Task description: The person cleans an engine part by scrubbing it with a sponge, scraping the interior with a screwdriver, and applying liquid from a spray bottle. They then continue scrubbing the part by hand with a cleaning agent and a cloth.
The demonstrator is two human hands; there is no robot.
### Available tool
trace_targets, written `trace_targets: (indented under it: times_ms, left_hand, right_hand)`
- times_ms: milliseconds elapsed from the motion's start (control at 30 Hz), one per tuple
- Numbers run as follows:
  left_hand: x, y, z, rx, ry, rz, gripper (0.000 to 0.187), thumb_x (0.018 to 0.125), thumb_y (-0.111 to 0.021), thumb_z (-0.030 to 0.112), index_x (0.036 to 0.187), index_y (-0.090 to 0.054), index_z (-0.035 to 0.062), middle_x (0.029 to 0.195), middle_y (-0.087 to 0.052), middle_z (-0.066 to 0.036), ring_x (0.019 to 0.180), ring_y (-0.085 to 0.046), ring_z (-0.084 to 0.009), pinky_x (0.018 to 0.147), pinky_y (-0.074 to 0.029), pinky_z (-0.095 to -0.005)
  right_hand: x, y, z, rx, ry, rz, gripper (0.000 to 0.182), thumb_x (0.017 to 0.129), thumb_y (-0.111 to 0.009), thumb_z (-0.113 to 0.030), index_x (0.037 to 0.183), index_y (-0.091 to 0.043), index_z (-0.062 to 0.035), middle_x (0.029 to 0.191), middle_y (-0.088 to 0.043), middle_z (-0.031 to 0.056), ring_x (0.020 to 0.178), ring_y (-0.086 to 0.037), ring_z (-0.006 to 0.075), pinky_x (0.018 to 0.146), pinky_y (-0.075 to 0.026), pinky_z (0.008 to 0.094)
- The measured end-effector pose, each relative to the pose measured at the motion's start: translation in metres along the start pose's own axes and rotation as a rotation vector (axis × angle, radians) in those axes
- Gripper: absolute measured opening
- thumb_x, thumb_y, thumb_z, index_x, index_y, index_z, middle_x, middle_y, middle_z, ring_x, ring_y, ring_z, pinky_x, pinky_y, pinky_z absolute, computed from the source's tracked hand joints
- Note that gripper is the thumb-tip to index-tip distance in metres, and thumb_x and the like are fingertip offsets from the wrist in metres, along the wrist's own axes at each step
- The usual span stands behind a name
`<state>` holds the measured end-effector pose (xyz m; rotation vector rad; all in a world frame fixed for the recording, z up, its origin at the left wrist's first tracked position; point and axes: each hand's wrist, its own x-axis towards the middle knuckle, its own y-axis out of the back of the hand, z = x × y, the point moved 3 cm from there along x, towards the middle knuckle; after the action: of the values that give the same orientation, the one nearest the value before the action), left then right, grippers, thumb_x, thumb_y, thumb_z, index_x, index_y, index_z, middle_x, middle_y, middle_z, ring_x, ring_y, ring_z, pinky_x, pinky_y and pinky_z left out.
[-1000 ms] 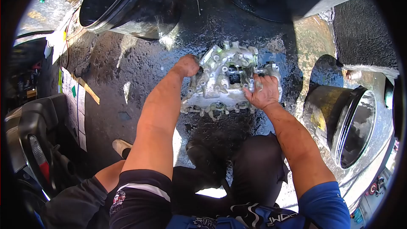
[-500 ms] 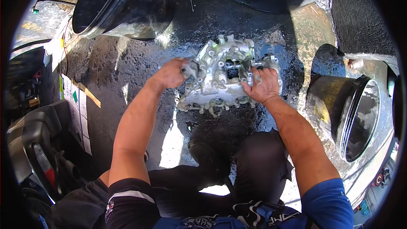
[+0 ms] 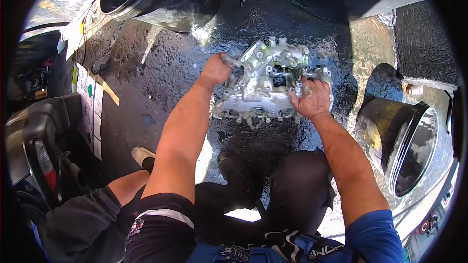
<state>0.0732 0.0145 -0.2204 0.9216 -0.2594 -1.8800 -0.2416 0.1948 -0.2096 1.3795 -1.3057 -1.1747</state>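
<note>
A silvery cast metal part (image 3: 256, 87) with many bosses and a dark square opening lies on the dark, wet-looking floor. At its upper left edge my left hand (image 3: 216, 69) is closed, with a small pale greyish thing, perhaps a cloth, showing at its fingertips against the metal. My right hand (image 3: 312, 98) rests on the right side of the part, its fingers curled over the metal beside the opening and its thumb pointing left.
Large dark drums (image 3: 168, 7) stand at the top. To the right lies an open drum (image 3: 375, 131). A black padded seat-like object (image 3: 46, 112) is at the left. Another person's leg (image 3: 127, 187) and shoe (image 3: 142, 157) show at the lower left.
The view has shifted, so the metal part appears slightly farther right. My left hand has moved up along the part's left edge. More of the other person's leg and shoe shows.
</note>
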Motion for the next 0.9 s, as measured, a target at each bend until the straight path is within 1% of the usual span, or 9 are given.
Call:
trace_targets:
  times_ms: [33, 167, 333, 467, 567, 600, 733, 833, 900]
  left_hand:
    - [-0.009, 0.001, -0.013, -0.257, 0.066, 0.044, 0.030, 0.092, -0.059, 0.007, 0.119, -0.069, -0.0001, 0.113, -0.075, -0.020, 0.107, -0.071, -0.0315, 0.097, -0.053, -0.0380]
    - [-0.069, -0.034, -0.007, -0.035, 0.058, 0.100, 0.028, 0.097, -0.059, 0.009, 0.121, -0.067, -0.0033, 0.116, -0.074, -0.019, 0.107, -0.071, -0.0291, 0.098, -0.053, -0.0368]
    - [-0.027, -0.034, -0.047, 0.009, 0.255, 0.132, 0.036, 0.080, -0.053, 0.000, 0.110, -0.071, -0.0055, 0.103, -0.075, -0.024, 0.100, -0.073, -0.0341, 0.089, -0.054, -0.0372]
    - [-0.044, -0.024, -0.058, -0.312, 0.184, 0.100, 0.028, 0.086, -0.061, 0.006, 0.110, -0.072, -0.0041, 0.104, -0.076, -0.022, 0.100, -0.073, -0.0314, 0.091, -0.054, -0.0373]
    - [-0.102, -0.028, -0.028, -0.185, 0.126, 0.167, 0.029, 0.089, -0.061, -0.001, 0.116, -0.070, -0.0028, 0.104, -0.076, -0.012, 0.096, -0.069, -0.0199, 0.088, -0.054, -0.0331]
    - [-0.114, -0.038, -0.018, -0.110, 0.107, 0.320, 0.027, 0.088, -0.060, -0.002, 0.112, -0.072, -0.0020, 0.101, -0.076, -0.010, 0.092, -0.068, -0.0185, 0.086, -0.053, -0.0323]
    - [-0.083, -0.040, -0.032, -0.318, 0.140, 0.207, 0.026, 0.087, -0.057, 0.001, 0.108, -0.073, -0.0028, 0.099, -0.076, -0.009, 0.088, -0.068, -0.0180, 0.083, -0.054, -0.0325]
    - [-0.099, -0.040, -0.036, -0.290, 0.168, 0.307, 0.026, 0.086, -0.059, 0.003, 0.107, -0.074, -0.0017, 0.098, -0.076, -0.010, 0.089, -0.068, -0.0190, 0.083, -0.054, -0.0331]
    - [-0.124, -0.048, -0.054, -0.028, 0.097, 0.470, 0.022, 0.085, -0.061, 0.006, 0.102, -0.074, 0.0001, 0.097, -0.076, -0.014, 0.090, -0.071, -0.0237, 0.084, -0.054, -0.0358]
  right_hand:
    - [-0.004, -0.002, 0.003, 0.000, -0.014, -0.027, 0.071, 0.089, -0.060, -0.058, 0.128, -0.067, 0.0012, 0.105, -0.073, 0.0125, 0.104, -0.062, 0.0286, 0.100, -0.038, 0.0445]
    - [0.002, 0.000, 0.000, -0.003, -0.004, -0.035, 0.072, 0.089, -0.061, -0.058, 0.128, -0.066, 0.0019, 0.102, -0.073, 0.0117, 0.102, -0.062, 0.0288, 0.098, -0.039, 0.0449]
    - [0.000, 0.003, -0.006, -0.018, 0.009, -0.033, 0.073, 0.089, -0.061, -0.058, 0.130, -0.065, 0.0021, 0.105, -0.073, 0.0128, 0.104, -0.062, 0.0296, 0.099, -0.039, 0.0460]
    - [0.001, 0.000, 0.000, -0.025, 0.009, -0.043, 0.072, 0.090, -0.061, -0.058, 0.131, -0.065, 0.0015, 0.108, -0.073, 0.0131, 0.107, -0.062, 0.0302, 0.101, -0.039, 0.0461]
    - [-0.001, -0.002, -0.002, -0.042, 0.010, -0.018, 0.072, 0.090, -0.061, -0.058, 0.130, -0.065, 0.0011, 0.106, -0.073, 0.0124, 0.105, -0.062, 0.0294, 0.101, -0.039, 0.0457]
    - [-0.003, -0.003, -0.003, -0.049, 0.013, -0.009, 0.072, 0.089, -0.061, -0.059, 0.129, -0.066, 0.0010, 0.103, -0.073, 0.0117, 0.104, -0.062, 0.0286, 0.100, -0.039, 0.0458]
    - [0.000, 0.000, -0.003, -0.066, 0.016, -0.021, 0.072, 0.089, -0.062, -0.059, 0.129, -0.066, 0.0007, 0.103, -0.073, 0.0112, 0.104, -0.063, 0.0278, 0.100, -0.039, 0.0453]
    - [-0.002, 0.001, -0.004, -0.060, 0.026, -0.025, 0.071, 0.089, -0.063, -0.058, 0.129, -0.065, 0.0003, 0.104, -0.072, 0.0121, 0.105, -0.063, 0.0296, 0.099, -0.041, 0.0462]
    - [0.000, 0.000, -0.005, -0.067, 0.053, 0.023, 0.071, 0.089, -0.063, -0.058, 0.129, -0.066, 0.0001, 0.104, -0.072, 0.0123, 0.104, -0.063, 0.0297, 0.099, -0.041, 0.0461]
